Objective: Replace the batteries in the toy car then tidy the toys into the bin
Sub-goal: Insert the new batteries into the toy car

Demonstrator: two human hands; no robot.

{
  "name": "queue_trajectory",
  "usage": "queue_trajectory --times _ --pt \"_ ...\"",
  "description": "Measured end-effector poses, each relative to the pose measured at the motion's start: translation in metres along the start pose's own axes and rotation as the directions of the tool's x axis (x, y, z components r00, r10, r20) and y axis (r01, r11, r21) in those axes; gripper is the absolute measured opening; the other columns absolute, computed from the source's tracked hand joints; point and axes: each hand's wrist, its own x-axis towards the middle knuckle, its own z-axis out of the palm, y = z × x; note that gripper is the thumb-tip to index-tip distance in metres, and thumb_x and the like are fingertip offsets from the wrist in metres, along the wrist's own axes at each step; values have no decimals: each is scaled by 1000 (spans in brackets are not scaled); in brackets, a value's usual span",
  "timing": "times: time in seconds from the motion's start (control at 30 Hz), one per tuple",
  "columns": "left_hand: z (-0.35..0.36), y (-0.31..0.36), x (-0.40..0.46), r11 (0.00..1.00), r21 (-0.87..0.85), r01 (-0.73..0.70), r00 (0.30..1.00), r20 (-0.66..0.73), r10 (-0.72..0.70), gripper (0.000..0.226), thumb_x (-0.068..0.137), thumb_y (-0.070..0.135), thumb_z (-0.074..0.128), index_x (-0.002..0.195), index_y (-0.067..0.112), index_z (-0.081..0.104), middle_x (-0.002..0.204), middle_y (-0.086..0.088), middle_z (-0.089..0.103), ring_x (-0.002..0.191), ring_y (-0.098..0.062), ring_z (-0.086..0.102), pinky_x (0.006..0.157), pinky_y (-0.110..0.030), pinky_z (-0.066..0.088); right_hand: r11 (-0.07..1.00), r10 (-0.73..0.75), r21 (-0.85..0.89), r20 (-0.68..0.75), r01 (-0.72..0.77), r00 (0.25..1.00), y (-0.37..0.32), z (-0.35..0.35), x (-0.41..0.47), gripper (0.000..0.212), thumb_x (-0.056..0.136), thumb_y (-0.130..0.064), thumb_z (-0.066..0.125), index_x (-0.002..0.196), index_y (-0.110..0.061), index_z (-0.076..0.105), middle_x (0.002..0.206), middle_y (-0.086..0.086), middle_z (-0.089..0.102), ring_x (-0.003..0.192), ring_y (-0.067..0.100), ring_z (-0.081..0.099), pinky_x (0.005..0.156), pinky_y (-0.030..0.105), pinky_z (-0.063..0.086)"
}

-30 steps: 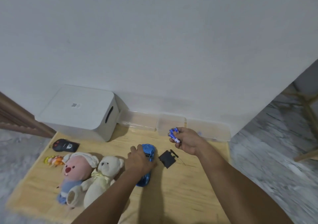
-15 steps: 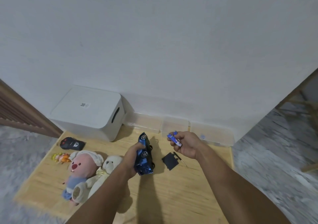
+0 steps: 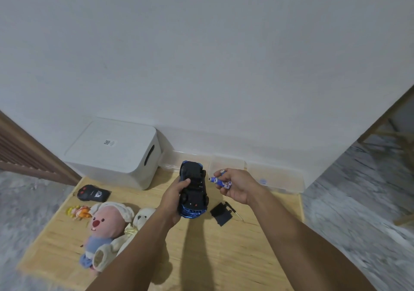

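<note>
My left hand (image 3: 173,197) grips the blue toy car (image 3: 194,190) and holds it above the wooden mat with its black underside turned up. My right hand (image 3: 238,186) is just right of the car and pinches several blue batteries (image 3: 220,180). The black battery cover (image 3: 220,214) and a small screwdriver (image 3: 234,210) lie on the mat below my right hand. The white bin (image 3: 114,154) stands closed at the back left against the wall.
A black remote control (image 3: 93,193), a small orange figure (image 3: 78,212), a pink plush (image 3: 105,225) and a cream teddy bear (image 3: 134,225) lie on the left of the wooden mat (image 3: 224,257). Clear plastic boxes (image 3: 275,178) line the wall behind. Wooden furniture legs stand far right.
My left hand has lifted the car off the mat and turned it underside up. My right hand stays beside it with the batteries. The view has shifted slightly.
</note>
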Motion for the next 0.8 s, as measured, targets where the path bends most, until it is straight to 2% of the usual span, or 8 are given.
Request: queue_trajectory --times 0.13,0.3,0.47,0.6,0.8 --pt "7 2 -1 995 44 -89 996 29 87 33 102 27 41 133 34 53 118 -15 68 104 -39 66 86 -51 54 998 -54 -19 -17 53 998 -3 4 -1 15 88 6 53 90 0 67 95 19 61 69 22 61 50 23 48" --pt "13 -3 2 987 112 -115 993 8 115 36 104 33 35 136 32 52 117 -14 69 103 -36 67 90 -49 53 991 -111 -80 -58 107 992 -3 10 1 10 83 6 65 87 -1 70 89 18 66 70 22 62 55 25 53" --pt "19 -7 5 985 141 -99 994 -31 105 36 104 34 36 135 36 52 114 -9 71 102 -33 69 95 -54 51 968 -184 -190 -96 164 978 -1 14 1 6 82 2 71 84 -3 70 101 15 67 80 20 67 64 27 58" --pt "23 -10 5 984 155 -91 994 -43 99 35 104 35 36 134 36 54 114 -10 71 102 -33 69 97 -56 49 921 -242 -352 -173 169 955 1 20 5 12 80 -3 75 91 -4 72 101 11 68 70 18 69 73 35 62" --pt "30 -11 5 966 233 -114 990 -55 130 37 102 35 37 136 43 50 124 -4 66 110 -26 66 100 -52 47 830 -375 -511 -216 223 902 2 24 2 7 79 -10 78 85 -8 75 84 6 71 58 18 69 65 32 62"
